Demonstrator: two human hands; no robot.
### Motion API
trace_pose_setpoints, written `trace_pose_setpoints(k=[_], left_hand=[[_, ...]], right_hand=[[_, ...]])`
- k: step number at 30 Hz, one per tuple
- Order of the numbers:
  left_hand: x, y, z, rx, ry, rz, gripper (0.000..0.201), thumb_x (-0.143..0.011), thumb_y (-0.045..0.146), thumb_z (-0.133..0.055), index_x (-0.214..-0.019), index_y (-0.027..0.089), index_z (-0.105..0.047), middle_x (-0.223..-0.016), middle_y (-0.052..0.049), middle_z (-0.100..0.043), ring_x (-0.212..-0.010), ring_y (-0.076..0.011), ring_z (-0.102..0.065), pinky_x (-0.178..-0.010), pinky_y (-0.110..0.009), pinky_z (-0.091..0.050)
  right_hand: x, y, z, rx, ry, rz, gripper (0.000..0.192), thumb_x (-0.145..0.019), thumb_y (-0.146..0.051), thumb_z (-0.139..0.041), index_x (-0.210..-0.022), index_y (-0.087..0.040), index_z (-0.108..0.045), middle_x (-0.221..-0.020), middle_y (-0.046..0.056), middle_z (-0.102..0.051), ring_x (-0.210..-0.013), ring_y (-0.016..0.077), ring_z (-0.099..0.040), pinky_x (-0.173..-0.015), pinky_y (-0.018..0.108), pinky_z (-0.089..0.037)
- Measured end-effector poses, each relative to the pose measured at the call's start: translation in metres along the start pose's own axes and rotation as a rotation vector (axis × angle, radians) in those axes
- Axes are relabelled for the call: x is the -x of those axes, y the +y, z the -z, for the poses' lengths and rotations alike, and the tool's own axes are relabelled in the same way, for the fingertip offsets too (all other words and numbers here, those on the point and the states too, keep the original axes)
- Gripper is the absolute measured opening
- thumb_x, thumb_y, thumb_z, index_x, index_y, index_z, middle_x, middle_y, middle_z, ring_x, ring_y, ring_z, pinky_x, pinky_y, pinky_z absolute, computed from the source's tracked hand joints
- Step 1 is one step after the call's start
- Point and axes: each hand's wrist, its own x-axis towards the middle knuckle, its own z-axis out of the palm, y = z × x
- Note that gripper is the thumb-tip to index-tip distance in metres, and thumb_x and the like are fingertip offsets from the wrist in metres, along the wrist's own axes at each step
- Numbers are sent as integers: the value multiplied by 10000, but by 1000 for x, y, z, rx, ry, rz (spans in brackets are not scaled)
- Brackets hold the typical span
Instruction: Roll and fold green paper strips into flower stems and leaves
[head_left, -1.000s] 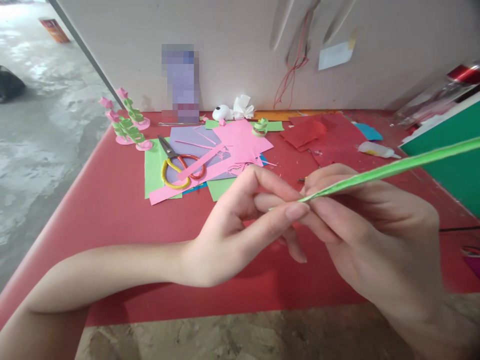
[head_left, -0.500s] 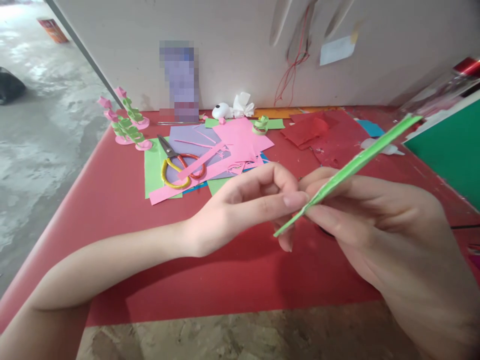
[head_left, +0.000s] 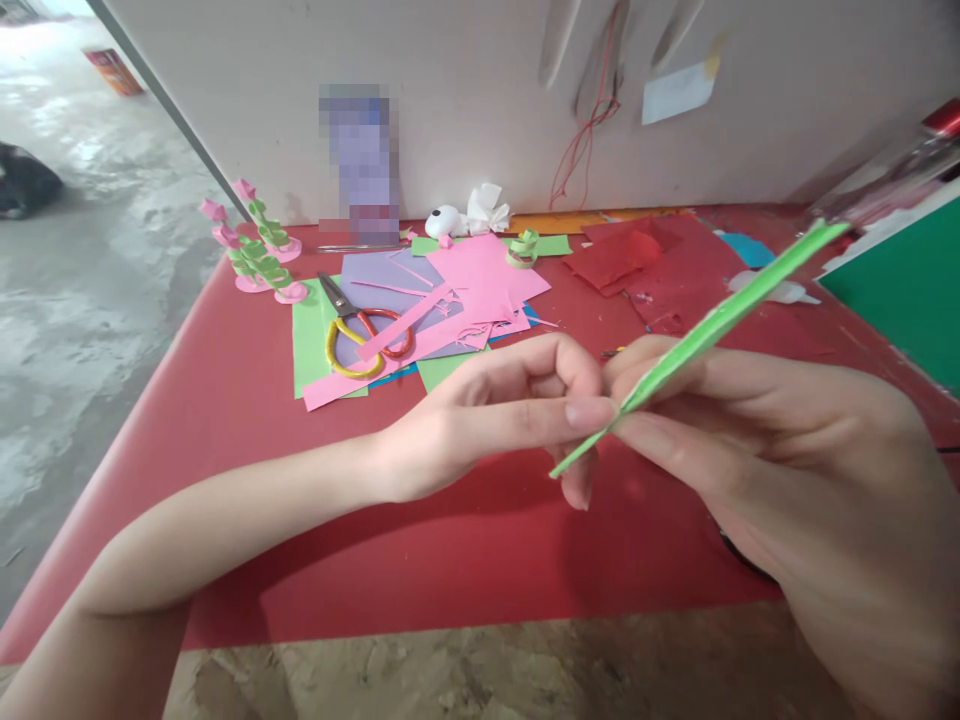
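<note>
A narrow strip of green paper point(head_left: 720, 322) slants across the air above the red table, its upper end to the right. My left hand point(head_left: 517, 410) pinches it near the lower end between thumb and forefinger. Right beside that, my right hand point(head_left: 750, 450) grips the same strip, thumb tip close to the left thumb. A short tail of the strip pokes out below the fingers. Behind the hands, scissors point(head_left: 369, 338) with one yellow and one red handle lie on sheets of pink paper point(head_left: 480, 285) and purple paper point(head_left: 375, 270).
Small paper flowers point(head_left: 259, 245) with pink heads and green curled stems stand at the far left. A green paper curl point(head_left: 523, 250) sits on the pile. Red paper scraps point(head_left: 626, 255) and a white bottle point(head_left: 776, 287) lie at the right, near a green board point(head_left: 900, 280).
Both hands keep their pinch on the green paper strip, which has hardly moved. The whole view has shifted slightly.
</note>
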Motion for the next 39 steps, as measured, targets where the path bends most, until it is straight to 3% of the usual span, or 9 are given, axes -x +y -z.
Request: trace_pose_setpoints(k=[5,11,16,21,26,33,36,39], left_hand=[[-1,0,2,17,-21,14,176,-850,296,-572,-749,167,-509,-675,19,-563,-611,-67,-590,-640,-197,-490],[-1,1,-3,-67,56,-25,190,-837,302,-592,-741,167,-499,-688,25,-523,-609,-57,-557,-608,-185,-515],[1,3,-9,-252,158,-104,239,-844,323,-576,-691,158,-497,-643,22,-538,-575,-49,-540,-574,-168,-490],[2,2,-11,-437,226,-142,201,-857,236,-536,-677,147,-531,-592,18,-568,-521,-48,-559,-529,-146,-500],[4,1,-11,-456,250,-198,205,-862,200,-527,-668,138,-546,-549,35,-571,-479,-30,-586,-508,-98,-506],[9,0,-10,-494,237,-246,198,-864,182,-514,-672,140,-530,-548,38,-572,-477,-35,-610,-502,-86,-509],[9,-1,-9,-594,235,-304,195,-864,182,-511,-674,141,-524,-566,31,-582,-482,-37,-609,-485,-91,-499],[9,0,-7,-788,231,-460,184,-851,153,-529,-669,131,-513,-582,16,-592,-495,-28,-587,-481,-90,-477]], right_hand=[[3,0,2,65,0,16,114,-834,-225,-582,-735,-270,-617,-709,-93,-649,-604,40,-626,-582,121,-522],[5,3,3,219,37,60,127,-817,-217,-602,-726,-304,-614,-697,-112,-646,-621,28,-602,-535,82,-487],[4,4,1,153,54,9,187,-812,-133,-580,-730,-296,-623,-696,-111,-653,-616,18,-604,-556,61,-495],[3,4,2,102,86,-5,173,-822,-174,-573,-743,-310,-646,-683,-127,-647,-593,8,-597,-509,65,-478],[0,3,3,182,72,42,149,-839,-238,-571,-744,-322,-649,-723,-155,-656,-651,-10,-608,-571,40,-478],[2,3,0,163,136,27,164,-806,-241,-611,-816,-388,-680,-734,-159,-656,-663,-8,-613,-466,27,-423],[2,4,-2,173,142,36,211,-800,-234,-617,-846,-429,-683,-711,-172,-655,-634,-20,-607,-447,10,-403],[2,5,-2,182,134,42,267,-807,-219,-608,-891,-464,-671,-714,-186,-655,-628,-29,-604,-464,0,-408]])
